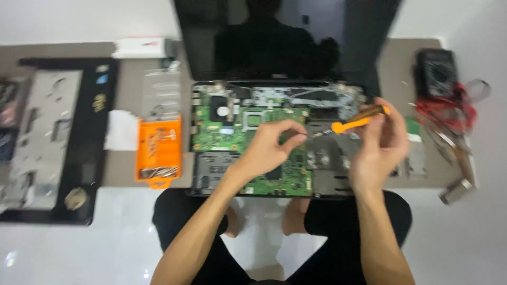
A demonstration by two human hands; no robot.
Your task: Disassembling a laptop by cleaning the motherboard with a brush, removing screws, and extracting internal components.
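Here, right hand (381, 141) closed around orange-handled screwdriver (355, 119); left hand (269, 146) pinched, contents untellable, above green motherboard (232, 126) of opened laptop (274, 137); orange screw tray (158, 150) left.

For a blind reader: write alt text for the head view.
Two bare hands work over an opened laptop with its green circuit board exposed; the right hand holds an orange-handled screwdriver, the left hand pinches near the board. An orange screw tray lies to the left.

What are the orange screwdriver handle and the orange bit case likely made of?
Screwdriver in the right hand: likely moulded plastic, with a smooth, uniform orange grip and an amber translucent end. Bit case: probably matte orange plastic under a clear lid; blur leaves the finish uncertain.
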